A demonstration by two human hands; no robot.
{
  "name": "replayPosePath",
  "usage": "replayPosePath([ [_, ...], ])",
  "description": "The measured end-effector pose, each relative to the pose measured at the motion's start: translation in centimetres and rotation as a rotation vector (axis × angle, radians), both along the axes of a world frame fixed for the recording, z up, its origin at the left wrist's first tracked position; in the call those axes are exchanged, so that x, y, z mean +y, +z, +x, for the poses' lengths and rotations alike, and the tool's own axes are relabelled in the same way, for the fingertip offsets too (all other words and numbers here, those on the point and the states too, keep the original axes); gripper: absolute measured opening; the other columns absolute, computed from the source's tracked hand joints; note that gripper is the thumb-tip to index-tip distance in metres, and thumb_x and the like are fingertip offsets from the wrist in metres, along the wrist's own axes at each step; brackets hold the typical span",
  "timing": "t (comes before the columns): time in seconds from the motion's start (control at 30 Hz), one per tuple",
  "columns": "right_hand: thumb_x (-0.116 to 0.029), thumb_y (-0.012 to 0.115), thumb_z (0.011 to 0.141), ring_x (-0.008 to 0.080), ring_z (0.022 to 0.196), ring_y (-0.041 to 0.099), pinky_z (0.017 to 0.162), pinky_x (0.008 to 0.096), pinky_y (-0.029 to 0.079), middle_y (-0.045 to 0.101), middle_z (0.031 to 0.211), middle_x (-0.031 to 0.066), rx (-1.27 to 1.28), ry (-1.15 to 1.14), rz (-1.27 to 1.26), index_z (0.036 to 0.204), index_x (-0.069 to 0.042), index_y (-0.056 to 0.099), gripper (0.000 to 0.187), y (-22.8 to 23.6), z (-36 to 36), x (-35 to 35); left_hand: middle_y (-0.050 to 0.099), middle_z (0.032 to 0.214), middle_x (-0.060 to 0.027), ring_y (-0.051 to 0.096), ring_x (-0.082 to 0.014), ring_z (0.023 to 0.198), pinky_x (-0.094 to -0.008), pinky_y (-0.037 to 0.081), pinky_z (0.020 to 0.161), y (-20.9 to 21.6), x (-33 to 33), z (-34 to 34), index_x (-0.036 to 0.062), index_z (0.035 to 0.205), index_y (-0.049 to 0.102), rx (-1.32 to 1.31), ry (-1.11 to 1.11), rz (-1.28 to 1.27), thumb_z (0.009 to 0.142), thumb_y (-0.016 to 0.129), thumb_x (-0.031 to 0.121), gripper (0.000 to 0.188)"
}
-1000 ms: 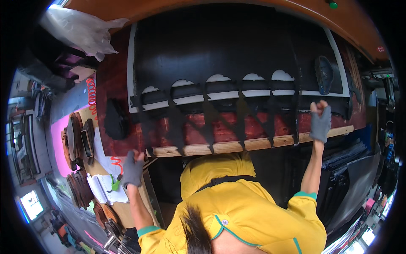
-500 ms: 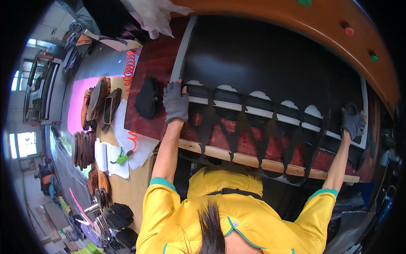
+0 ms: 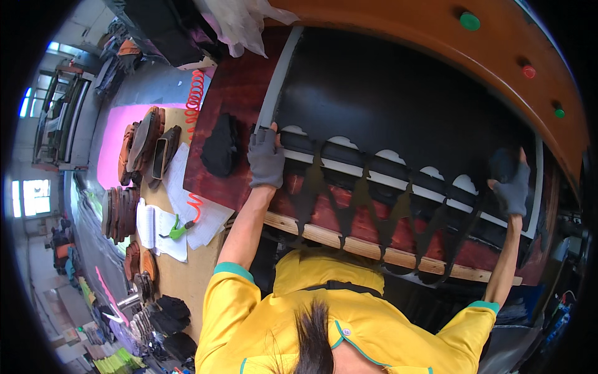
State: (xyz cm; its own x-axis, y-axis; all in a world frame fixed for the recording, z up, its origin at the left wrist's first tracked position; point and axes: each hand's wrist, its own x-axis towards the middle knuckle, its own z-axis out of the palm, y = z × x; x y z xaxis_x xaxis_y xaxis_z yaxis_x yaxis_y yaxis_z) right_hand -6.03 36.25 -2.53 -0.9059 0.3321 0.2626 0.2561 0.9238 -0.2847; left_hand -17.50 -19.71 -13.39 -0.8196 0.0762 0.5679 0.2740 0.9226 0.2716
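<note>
A large black sheet (image 3: pixel 398 93) covers a pale-edged board, with a row of rounded cut-outs along its near side. Its narrow leftover strips hang over the near edge. My left hand (image 3: pixel 266 159), in a grey fingerless glove, is closed at the sheet's near left corner, fingers curled and thumb pointing away from me. At the right end of the sheet, my right hand (image 3: pixel 513 187) wears the same kind of glove. Its thumb and fingers are spread around a dark oval piece (image 3: pixel 501 164), which barely stands out against the black sheet.
An orange-brown machine beam (image 3: pixel 398 17) with green and red buttons arches over the far side. Left of the dark red table (image 3: pixel 215 81) lie a black stack of pieces (image 3: pixel 220 146), shoe soles (image 3: pixel 119 213), a notebook (image 3: pixel 163 232) and a green air gun (image 3: pixel 179 231) on a red coiled hose.
My right hand has shifted left over the sheet and turned, with its thumb now apart from the fingers. My left hand stays at the corner. The whole view has shifted slightly.
</note>
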Motion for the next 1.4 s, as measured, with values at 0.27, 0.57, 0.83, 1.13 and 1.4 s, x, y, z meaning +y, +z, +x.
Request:
replayPosePath([
  [0.27, 0.001, 0.08, 0.055, 0.0382, 0.123, 0.049, 0.105, 0.0487, 0.044, 0.044, 0.138, 0.0203, 0.041, 1.093, 0.326, 0.136, -0.012, 0.043, 0.091, 3.3, -13.3, -23.7, 0.061, 0.092, -0.0123, 0.057, -0.0347, 0.087, -0.0457, 0.049, 0.072, 0.4, -0.2, 0.5, 0.007, 0.116, 0.065, 0.033, -0.069, 0.09, 0.085, 0.065, 0.006, 0.031],
  [0.57, -0.006, 0.056, 0.082, 0.0303, 0.137, 0.041, 0.119, 0.0479, 0.026, 0.044, 0.145, 0.0086, 0.138, 1.519, 0.694, 0.134, -0.026, 0.046, 0.057, 0.2, -22.8, -35.2, 0.059, 0.105, -0.0153, 0.056, -0.0349, 0.096, -0.0454, 0.047, 0.082, 1.8, -0.6, 1.1, 0.0063, 0.122, 0.062, -0.161, -0.094, 0.337, 0.086, 0.061, 0.007, 0.035],
  [0.83, -0.019, 0.082, 0.068, 0.0394, 0.132, 0.042, 0.114, 0.0517, 0.029, 0.041, 0.145, 0.019, 0.056, 0.34, -0.489, 0.143, -0.004, 0.038, 0.088, -3.0, -13.3, -38.2, 0.054, 0.134, -0.0167, 0.05, -0.0359, 0.125, -0.0497, 0.032, 0.106, 2.0, 0.6, -1.9, -0.0039, 0.134, 0.046, -0.169, -0.229, 0.24, 0.087, 0.052, 0.004, 0.048],
  [1.13, -0.034, 0.083, 0.071, 0.0361, 0.12, 0.056, 0.107, 0.05, 0.038, 0.053, 0.134, 0.0217, 0.295, 0.342, -0.192, 0.136, 0.0, 0.043, 0.083, -7.7, -13.5, -39.9, 0.049, 0.139, -0.0213, 0.048, -0.0371, 0.128, -0.0527, 0.028, 0.107, 1.6, 1.0, -2.6, -0.005, 0.141, 0.039, -0.204, -0.255, 0.199, 0.09, 0.046, 0.004, 0.053],
  [1.4, -0.028, 0.087, 0.066, 0.0425, 0.117, 0.053, 0.102, 0.0493, 0.04, 0.054, 0.133, 0.0187, 0.34, 0.291, -0.248, 0.133, -0.004, 0.044, 0.083, -8.2, -16.0, -38.8, 0.051, 0.139, -0.0161, 0.049, -0.035, 0.127, -0.0521, 0.031, 0.104, 0.4, 2.5, -6.2, -0.0079, 0.134, 0.044, -0.057, -0.242, 0.177, 0.085, 0.049, 0.012, 0.053],
])
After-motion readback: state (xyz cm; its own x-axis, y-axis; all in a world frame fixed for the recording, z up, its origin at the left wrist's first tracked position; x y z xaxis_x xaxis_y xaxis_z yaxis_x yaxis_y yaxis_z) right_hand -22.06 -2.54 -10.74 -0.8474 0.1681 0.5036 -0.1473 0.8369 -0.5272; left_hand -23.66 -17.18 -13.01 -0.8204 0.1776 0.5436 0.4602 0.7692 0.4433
